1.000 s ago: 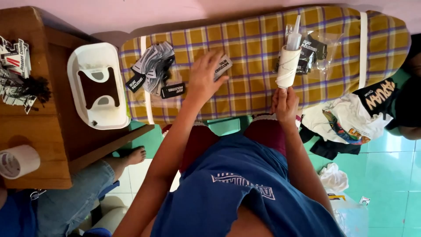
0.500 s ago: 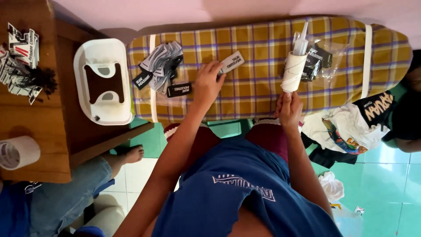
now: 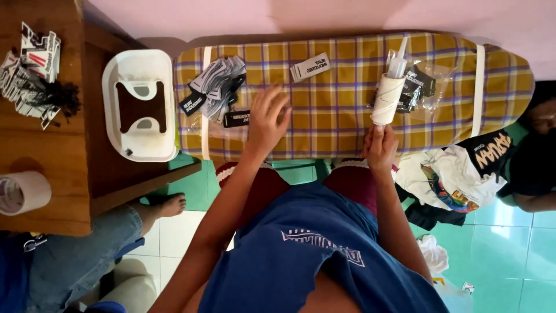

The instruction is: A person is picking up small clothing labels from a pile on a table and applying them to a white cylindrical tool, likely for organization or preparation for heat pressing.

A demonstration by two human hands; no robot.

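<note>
The left hand [image 3: 267,119], fingers spread and holding nothing, has just left the white label [image 3: 310,66] lying alone on the checked ironing board [image 3: 341,110], while the right hand [image 3: 380,148] grips the white bottle [image 3: 389,93].

White glue bottle [image 3: 387,98] upright; black tag [image 3: 237,119] flat on board.

Blue printed shirt, dark red shorts with white-trimmed hems, bare arms
</note>
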